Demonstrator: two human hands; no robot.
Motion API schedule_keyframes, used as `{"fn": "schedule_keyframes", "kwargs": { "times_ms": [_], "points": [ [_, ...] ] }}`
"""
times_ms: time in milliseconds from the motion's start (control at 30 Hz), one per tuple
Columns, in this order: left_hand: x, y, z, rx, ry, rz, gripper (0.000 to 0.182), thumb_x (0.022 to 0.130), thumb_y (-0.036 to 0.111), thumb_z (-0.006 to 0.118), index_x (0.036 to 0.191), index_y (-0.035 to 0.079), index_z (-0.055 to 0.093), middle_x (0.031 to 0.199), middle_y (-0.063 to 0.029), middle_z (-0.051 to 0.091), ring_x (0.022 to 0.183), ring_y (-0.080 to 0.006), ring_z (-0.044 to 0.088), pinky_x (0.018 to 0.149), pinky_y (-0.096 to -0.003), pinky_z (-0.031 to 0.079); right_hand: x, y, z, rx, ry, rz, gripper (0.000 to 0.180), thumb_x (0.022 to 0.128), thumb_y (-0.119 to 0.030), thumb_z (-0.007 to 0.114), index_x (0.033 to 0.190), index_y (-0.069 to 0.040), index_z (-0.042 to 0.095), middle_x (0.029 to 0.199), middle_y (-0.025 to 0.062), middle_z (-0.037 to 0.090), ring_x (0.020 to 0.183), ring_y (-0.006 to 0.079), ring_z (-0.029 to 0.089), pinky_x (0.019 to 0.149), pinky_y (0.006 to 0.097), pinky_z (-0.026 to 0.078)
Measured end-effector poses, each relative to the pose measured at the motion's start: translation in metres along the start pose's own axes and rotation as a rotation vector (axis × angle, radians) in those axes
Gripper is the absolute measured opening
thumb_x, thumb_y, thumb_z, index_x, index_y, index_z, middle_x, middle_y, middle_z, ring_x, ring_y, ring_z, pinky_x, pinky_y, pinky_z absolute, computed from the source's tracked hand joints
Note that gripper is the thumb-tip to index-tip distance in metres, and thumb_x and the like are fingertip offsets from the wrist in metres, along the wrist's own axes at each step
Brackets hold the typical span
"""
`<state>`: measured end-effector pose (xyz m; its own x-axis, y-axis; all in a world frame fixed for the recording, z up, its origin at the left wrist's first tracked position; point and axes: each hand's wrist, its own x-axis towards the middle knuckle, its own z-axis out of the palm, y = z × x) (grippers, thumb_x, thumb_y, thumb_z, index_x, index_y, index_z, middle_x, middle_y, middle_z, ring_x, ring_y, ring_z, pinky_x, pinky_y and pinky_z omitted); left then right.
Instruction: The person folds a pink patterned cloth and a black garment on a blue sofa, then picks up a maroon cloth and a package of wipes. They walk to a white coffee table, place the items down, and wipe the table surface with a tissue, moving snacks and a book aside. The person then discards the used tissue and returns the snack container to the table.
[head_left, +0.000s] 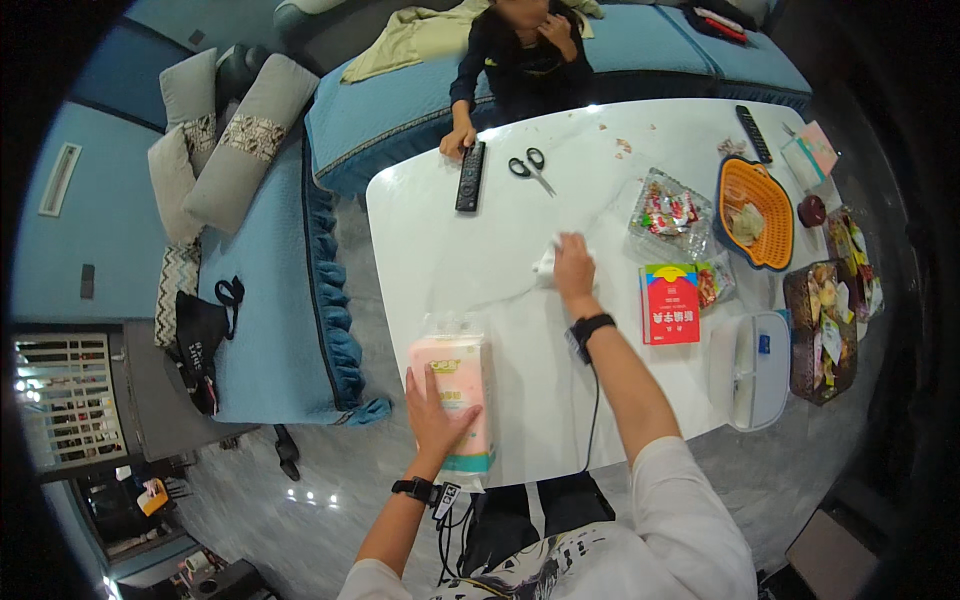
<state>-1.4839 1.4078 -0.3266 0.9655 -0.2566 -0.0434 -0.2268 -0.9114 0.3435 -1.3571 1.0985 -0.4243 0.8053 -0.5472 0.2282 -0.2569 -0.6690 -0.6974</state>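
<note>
A pink plastic-wrapped pack of tissues lies near the front left of the white table. My left hand rests flat on it, fingers spread. Farther forward, my right hand is closed around a crumpled white tissue on the tabletop; its fingertips are partly hidden. To the right of that hand lies a red dictionary. Black-handled scissors lie beyond my hands, with a black remote control to their left.
Across the table, a person's hand touches the remote's far end. Rightward are a clear tray of wrapped snacks, an orange basket, a white container and a brown snack box. Food scraps lie far back. Blue sofas border the table.
</note>
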Motion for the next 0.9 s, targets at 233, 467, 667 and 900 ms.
{"fn": "schedule_keyframes", "kwargs": {
  "times_ms": [233, 467, 667, 900],
  "points": [
    [0.004, -0.001, 0.009, 0.015, 0.074, 0.04, 0.105, 0.057, 0.048, 0.077, 0.141, 0.009, 0.028, 0.138, -0.0308, 0.024, 0.124, -0.0457, 0.03, 0.1, -0.0507, 0.03, 0.116, -0.02, 0.018, -0.287, -0.078, -0.017, 0.037, 0.076, -0.036, 0.069, 0.091, -0.004, 0.06, 0.095, 0.0122, 0.054, 0.08, 0.0314, 0.062, 0.068, 0.0407, 0.05],
    [0.003, -0.007, 0.016, -0.027, 0.14, 0.074, 0.101, 0.058, 0.047, 0.077, 0.139, 0.009, 0.031, 0.136, -0.032, 0.028, 0.122, -0.0473, 0.033, 0.097, -0.0519, 0.033, 0.161, -0.028, 0.063, -0.314, -0.034, -0.112, 0.034, 0.078, -0.035, 0.068, 0.092, -0.003, 0.063, 0.099, 0.0139, 0.055, 0.079, 0.0293, 0.063, 0.067, 0.0362, 0.051],
    [0.0, -0.013, 0.022, -0.056, 0.158, 0.095, 0.101, 0.061, 0.054, 0.073, 0.141, 0.009, 0.03, 0.136, -0.033, 0.028, 0.123, -0.0485, 0.031, 0.098, -0.053, 0.032, 0.163, -0.037, 0.072, -0.433, -0.192, -0.179, 0.011, 0.071, -0.013, 0.062, 0.077, -0.007, 0.068, 0.085, 0.0135, 0.065, 0.077, 0.0282, 0.065, 0.069, 0.0374, 0.052],
    [0.0, -0.012, 0.024, -0.034, 0.188, 0.144, 0.1, 0.062, 0.051, 0.074, 0.14, 0.007, 0.03, 0.137, -0.0302, 0.028, 0.123, -0.0471, 0.032, 0.101, -0.0505, 0.03, 0.097, -0.047, 0.023, -0.298, -0.223, -0.444, 0.004, 0.066, -0.01, 0.062, 0.065, -0.006, 0.063, 0.072, 0.0162, 0.063, 0.07, 0.0322, 0.064, 0.065, 0.0404, 0.051]
  ]
}}
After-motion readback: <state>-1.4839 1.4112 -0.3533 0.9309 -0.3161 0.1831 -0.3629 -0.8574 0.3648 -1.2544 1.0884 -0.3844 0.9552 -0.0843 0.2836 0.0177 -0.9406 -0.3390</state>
